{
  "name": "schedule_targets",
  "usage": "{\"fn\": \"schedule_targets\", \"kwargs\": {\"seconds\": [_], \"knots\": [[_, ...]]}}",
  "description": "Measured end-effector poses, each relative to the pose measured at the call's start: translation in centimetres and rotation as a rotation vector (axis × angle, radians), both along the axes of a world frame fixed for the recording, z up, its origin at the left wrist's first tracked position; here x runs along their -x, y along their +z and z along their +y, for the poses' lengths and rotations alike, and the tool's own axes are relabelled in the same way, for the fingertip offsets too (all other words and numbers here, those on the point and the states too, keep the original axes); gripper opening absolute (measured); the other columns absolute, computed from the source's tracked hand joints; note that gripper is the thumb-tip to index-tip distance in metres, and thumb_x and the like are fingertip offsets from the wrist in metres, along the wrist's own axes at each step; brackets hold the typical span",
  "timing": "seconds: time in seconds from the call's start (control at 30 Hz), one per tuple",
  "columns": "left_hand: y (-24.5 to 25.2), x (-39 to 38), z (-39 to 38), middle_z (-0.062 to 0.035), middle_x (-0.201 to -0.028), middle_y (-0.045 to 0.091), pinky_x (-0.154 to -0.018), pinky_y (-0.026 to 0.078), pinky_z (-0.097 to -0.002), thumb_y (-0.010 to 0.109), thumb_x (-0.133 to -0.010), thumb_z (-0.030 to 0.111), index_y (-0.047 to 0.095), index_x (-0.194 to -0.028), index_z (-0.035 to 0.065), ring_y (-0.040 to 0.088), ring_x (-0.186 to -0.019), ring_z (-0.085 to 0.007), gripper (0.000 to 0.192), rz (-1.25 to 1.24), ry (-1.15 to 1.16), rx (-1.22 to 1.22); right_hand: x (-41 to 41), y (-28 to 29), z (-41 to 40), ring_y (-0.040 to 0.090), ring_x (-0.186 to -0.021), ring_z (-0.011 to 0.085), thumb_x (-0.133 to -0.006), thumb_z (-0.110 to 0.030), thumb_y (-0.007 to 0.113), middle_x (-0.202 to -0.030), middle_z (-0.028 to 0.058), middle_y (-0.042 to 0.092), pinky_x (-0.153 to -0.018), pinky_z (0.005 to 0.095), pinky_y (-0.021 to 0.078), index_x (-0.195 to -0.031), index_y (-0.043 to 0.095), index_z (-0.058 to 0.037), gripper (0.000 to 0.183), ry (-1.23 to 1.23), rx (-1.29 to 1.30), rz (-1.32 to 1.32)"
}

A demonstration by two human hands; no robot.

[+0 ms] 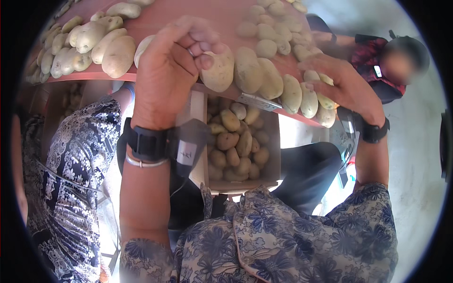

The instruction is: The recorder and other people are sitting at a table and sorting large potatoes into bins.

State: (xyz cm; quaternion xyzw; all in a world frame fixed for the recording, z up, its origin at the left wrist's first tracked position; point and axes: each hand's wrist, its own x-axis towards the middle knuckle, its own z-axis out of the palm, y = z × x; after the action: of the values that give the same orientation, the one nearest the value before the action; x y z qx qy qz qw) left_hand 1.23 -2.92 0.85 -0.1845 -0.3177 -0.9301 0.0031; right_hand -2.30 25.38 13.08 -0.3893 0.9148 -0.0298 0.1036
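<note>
Pale potatoes lie in rows along the edge of a red table [148, 12]. My left hand [173, 67] is raised over the edge, palm partly turned up and fingers curled, beside a large potato [218, 72]; its fingertips overlap that potato in the picture, and whether they touch it is unclear. At the right end of the row, my right hand [336, 81] reaches over smaller potatoes [309, 100] with its fingers around or on them; a firm hold cannot be made out. Both wrists wear black bands with devices.
Below the table edge, a box [276, 152] of potatoes stands between my knees. A metal plate [260, 102] is fixed at the edge. A person in patterned clothing [81, 152] is at the left, another person [378, 67] at the upper right. More potatoes [118, 55] lie at the left.
</note>
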Motion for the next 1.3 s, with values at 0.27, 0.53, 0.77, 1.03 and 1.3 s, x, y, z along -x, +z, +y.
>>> {"fn": "schedule_targets", "kwargs": {"seconds": [0.27, 0.53, 0.77, 1.03, 1.3], "knots": [[-0.2, -0.1, -0.3, -0.0091, -0.089, 0.063, -0.069, 0.045, -0.0297, 0.048, -0.091, 0.024, 0.057, -0.096, 0.0022, 0.061, -0.083, -0.0216, 0.025, -0.047, 0.021, -0.026, -9.5, 0.5, 2.9, 0.057, -0.086, 0.0332, -0.076, -0.018, 0.065, -0.093, 0.0142, 0.059, -0.073, 0.0375, 0.0455, -0.109, 0.056, -0.0035, 0.037, -0.028, 0.068, -0.028], [-0.9, 0.6, 1.1, -0.0089, -0.089, 0.058, -0.073, 0.047, -0.0316, 0.053, -0.088, 0.024, 0.055, -0.094, 0.0035, 0.057, -0.085, -0.0232, 0.022, -0.143, 0.056, 0.006, -10.7, -5.2, 4.8, 0.058, -0.093, 0.0318, -0.073, -0.023, 0.065, -0.103, 0.0142, 0.058, -0.077, 0.0390, 0.0464, -0.107, 0.056, -0.0050, 0.040, 0.116, -0.074, -0.112], [-2.0, 0.4, 2.5, -0.0079, -0.087, 0.059, -0.066, 0.043, -0.0293, 0.052, -0.089, 0.028, 0.055, -0.093, 0.0063, 0.056, -0.080, -0.0202, 0.022, -0.232, 0.155, 0.060, -9.2, -12.1, 2.8, 0.061, -0.075, 0.0329, -0.069, -0.024, 0.060, -0.084, 0.0133, 0.060, -0.064, 0.0409, 0.0506, -0.085, 0.061, -0.0061, 0.024, 0.244, -0.065, -0.052], [-2.4, 1.4, 4.6, -0.0088, -0.086, 0.058, -0.065, 0.042, -0.0291, 0.051, -0.090, 0.030, 0.054, -0.090, 0.0051, 0.055, -0.079, -0.0209, 0.025, -0.174, 0.146, 0.200, -6.2, -18.5, 4.3, 0.063, -0.072, 0.0317, -0.069, -0.021, 0.060, -0.079, 0.0133, 0.063, -0.062, 0.0423, 0.0504, -0.083, 0.064, -0.0044, 0.022, 0.167, -0.119, -0.140], [-1.5, -1.6, 7.9, -0.0211, -0.088, 0.059, -0.068, 0.045, -0.0318, 0.057, -0.083, 0.042, 0.053, -0.088, 0.0010, 0.059, -0.079, -0.0266, 0.042, 0.103, -0.221, 0.542, -6.7, -19.7, 2.9, 0.063, -0.074, 0.0321, -0.071, -0.022, 0.060, -0.076, 0.0136, 0.064, -0.066, 0.0428, 0.0500, -0.081, 0.065, -0.0045, 0.021, 0.240, 0.015, -0.168]]}}
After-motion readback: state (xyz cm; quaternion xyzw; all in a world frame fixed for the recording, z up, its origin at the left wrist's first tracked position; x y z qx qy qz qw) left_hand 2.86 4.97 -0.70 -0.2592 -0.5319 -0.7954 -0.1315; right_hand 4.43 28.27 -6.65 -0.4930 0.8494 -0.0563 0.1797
